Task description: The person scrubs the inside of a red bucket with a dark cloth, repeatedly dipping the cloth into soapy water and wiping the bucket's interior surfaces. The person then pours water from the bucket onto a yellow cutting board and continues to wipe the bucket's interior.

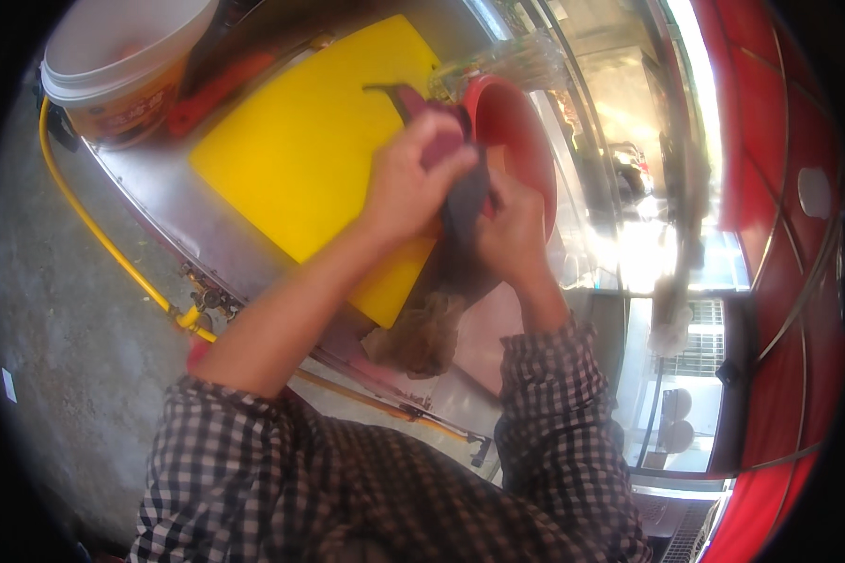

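My left hand [405,176] grips a purple vegetable [440,149], probably an eggplant, whose dark curved stem end points to the upper left. Close beside it, my right hand [517,229] is closed on something with a small red part, mostly hidden by the fingers. A dark grey, flat shape [465,200] lies between the two hands; blur hides whether it is a blade or part of the vegetable. Both hands are above the right edge of a yellow cutting board [310,148], in front of a red plastic basin [517,127].
A white bucket [123,77] bearing writing stands at the upper left, with a long red object [218,95] beside it. A crumpled brown bag [419,338] lies by the board's near corner. Clear plastic packaging [507,63] sits behind the basin. A yellow pipe [105,229] skirts the metal table [141,179].
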A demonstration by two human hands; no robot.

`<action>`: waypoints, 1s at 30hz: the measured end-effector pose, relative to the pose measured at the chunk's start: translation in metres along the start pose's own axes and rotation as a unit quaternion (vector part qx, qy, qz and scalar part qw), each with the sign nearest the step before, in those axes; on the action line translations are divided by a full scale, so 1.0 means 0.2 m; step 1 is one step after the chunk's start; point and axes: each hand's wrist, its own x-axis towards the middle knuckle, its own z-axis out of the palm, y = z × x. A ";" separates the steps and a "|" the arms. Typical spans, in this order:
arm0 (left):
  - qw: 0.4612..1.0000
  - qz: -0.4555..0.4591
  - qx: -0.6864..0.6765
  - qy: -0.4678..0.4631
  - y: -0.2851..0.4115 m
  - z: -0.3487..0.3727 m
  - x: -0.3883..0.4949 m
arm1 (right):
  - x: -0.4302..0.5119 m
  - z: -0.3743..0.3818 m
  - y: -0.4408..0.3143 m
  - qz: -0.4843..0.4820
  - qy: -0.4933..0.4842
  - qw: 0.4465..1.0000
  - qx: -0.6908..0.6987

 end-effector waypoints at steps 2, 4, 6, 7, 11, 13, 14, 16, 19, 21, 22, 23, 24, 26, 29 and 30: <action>0.999 -0.015 0.020 0.037 -0.03 -0.02 0.17 | -0.01 0.01 0.02 -0.033 0.015 0.999 -0.034; 0.997 -0.026 0.025 0.064 -0.05 -0.03 0.21 | -0.01 0.00 0.01 -0.031 0.007 0.998 -0.059; 0.996 -0.040 0.016 0.082 -0.11 -0.11 0.17 | 0.00 -0.03 -0.02 0.011 -0.027 0.997 -0.074; 0.992 -0.082 -0.009 0.091 -0.15 -0.16 0.13 | 0.01 -0.04 -0.04 0.021 -0.032 0.998 -0.058; 0.977 -0.186 -0.062 0.084 -0.16 -0.31 -0.01 | -0.12 -0.11 -0.04 0.026 -0.013 0.998 -0.055; 0.981 -0.172 -0.069 0.052 -0.08 -0.32 -0.07 | -0.17 -0.17 0.05 -0.031 0.000 0.992 -0.122; 0.985 -0.152 -0.075 0.029 -0.03 -0.29 -0.10 | -0.21 -0.18 0.15 -0.076 -0.001 0.982 -0.175; 0.995 -0.072 -0.065 -0.004 0.02 -0.21 -0.17 | -0.21 -0.19 0.20 -0.130 -0.019 0.972 -0.197; 0.996 0.069 0.047 0.027 0.05 -0.10 -0.26 | -0.16 -0.15 0.19 -0.153 -0.030 0.978 -0.140; 0.994 0.083 0.065 0.014 0.05 -0.02 -0.31 | -0.17 -0.09 0.20 -0.155 0.024 0.977 -0.144; 0.993 0.089 0.072 0.007 0.05 0.02 -0.31 | -0.18 -0.07 0.22 -0.164 0.044 0.977 -0.126; 0.994 0.080 0.075 0.015 0.04 0.04 -0.28 | -0.18 -0.06 0.23 -0.172 0.064 0.977 -0.108; 0.994 0.072 0.079 0.025 0.03 0.05 -0.20 | -0.18 -0.04 0.24 -0.182 0.082 0.976 -0.089; 0.994 0.039 0.082 0.061 0.02 0.03 -0.04 | -0.15 -0.01 0.14 -0.127 0.054 0.979 -0.150; 0.993 -0.001 0.057 0.107 0.04 0.03 0.10 | -0.14 -0.01 0.08 -0.098 0.054 0.980 -0.165; 0.993 0.001 0.050 0.107 0.04 0.04 0.08 | -0.15 -0.01 0.09 -0.095 0.058 0.982 -0.155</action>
